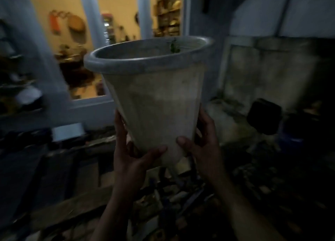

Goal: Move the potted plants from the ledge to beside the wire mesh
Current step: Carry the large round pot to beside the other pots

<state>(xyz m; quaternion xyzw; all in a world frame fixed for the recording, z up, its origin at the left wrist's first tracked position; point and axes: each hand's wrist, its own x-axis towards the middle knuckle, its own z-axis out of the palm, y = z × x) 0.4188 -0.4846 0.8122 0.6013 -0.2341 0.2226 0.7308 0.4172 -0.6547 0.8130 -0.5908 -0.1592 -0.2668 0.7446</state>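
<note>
A large, pale, dirty plastic pot (155, 99) fills the middle of the head view, held up in the air and tilted slightly to the left. A small green sprig (174, 47) shows just above its far rim. My left hand (130, 150) grips the lower left of the pot, thumb across its front. The lower right side is gripped by my right hand (203, 143), its thumb pressed on the front near the base. No wire mesh is recognisable in this dark, blurred frame.
A lit window (87, 41) with a pale frame is behind on the left. A stained low wall (268, 72) stands at the right, with dark pots (264, 115) before it. Planks and rubble (163, 195) cover the dark ground below.
</note>
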